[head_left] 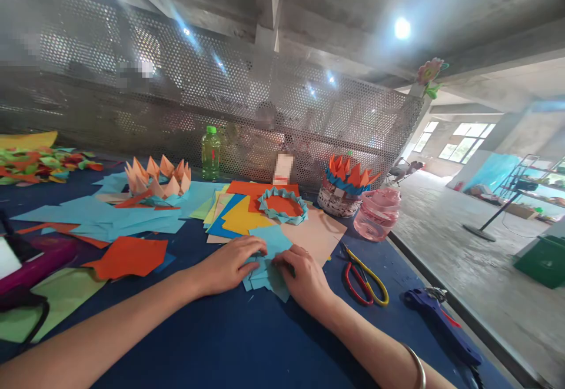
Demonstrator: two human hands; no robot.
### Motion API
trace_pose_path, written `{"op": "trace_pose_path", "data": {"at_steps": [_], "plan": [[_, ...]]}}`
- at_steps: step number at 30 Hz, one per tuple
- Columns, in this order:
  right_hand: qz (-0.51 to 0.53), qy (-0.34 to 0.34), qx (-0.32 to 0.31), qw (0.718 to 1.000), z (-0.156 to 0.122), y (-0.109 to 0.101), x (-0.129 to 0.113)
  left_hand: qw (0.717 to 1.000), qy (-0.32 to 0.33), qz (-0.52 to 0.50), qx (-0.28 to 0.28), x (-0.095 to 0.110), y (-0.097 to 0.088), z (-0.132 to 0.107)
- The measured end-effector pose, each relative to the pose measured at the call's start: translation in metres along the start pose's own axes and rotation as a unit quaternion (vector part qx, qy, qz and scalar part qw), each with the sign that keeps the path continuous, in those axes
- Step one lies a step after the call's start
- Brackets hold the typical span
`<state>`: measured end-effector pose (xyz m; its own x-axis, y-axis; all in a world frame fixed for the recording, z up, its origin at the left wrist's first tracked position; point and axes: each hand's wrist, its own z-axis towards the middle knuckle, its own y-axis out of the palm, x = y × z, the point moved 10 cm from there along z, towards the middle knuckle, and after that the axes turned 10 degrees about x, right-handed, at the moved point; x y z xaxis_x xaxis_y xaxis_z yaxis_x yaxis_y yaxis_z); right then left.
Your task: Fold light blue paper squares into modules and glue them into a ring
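A small pile of light blue paper point(269, 237) lies on the dark blue table in front of me. My left hand point(230, 264) is at its left edge, fingers bent over the paper and thumb near the front. From the right, my right hand point(305, 274) has its curled fingers closed at the paper's other edge; the fingertips are partly hidden. Just beyond stands a ring of folded blue paper point(283, 205) on orange sheets. Several coloured sheets point(247, 215) lie beneath and beside it.
Scissors point(365, 277) and a blue-handled tool point(444, 324) lie at right. Behind are a pink plastic jar point(378, 215), an orange-and-blue paper piece point(348, 180) on a tub, and a green bottle point(210, 153). A peach paper crown point(158, 178) stands left, before a perforated screen point(238, 83).
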<state>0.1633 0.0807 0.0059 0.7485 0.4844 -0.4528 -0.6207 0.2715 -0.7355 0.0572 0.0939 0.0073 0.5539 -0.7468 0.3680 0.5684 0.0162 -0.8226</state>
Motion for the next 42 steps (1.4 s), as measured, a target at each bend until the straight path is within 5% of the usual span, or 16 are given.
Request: {"op": "trace_pose_path", "data": {"at_steps": [9, 27, 34, 42], "plan": [[-0.013, -0.005, -0.003, 1.0, 0.0, -0.001, -0.003, 1.0, -0.017, -0.011, 0.006, 0.005, -0.001, 0.003], [0.033, 0.01, 0.037, 0.999, -0.003, 0.005, 0.003, 0.977, -0.179, -0.115, 0.026, -0.009, 0.001, 0.001], [0.024, -0.028, 0.06, 0.998, -0.002, -0.005, -0.017, 0.924, -0.293, -0.225, 0.099, -0.034, 0.0, -0.007], [-0.02, -0.029, 0.053, 0.998, 0.002, -0.005, -0.008, 0.855, -0.347, -0.374, 0.094, -0.024, 0.009, -0.011]]}}
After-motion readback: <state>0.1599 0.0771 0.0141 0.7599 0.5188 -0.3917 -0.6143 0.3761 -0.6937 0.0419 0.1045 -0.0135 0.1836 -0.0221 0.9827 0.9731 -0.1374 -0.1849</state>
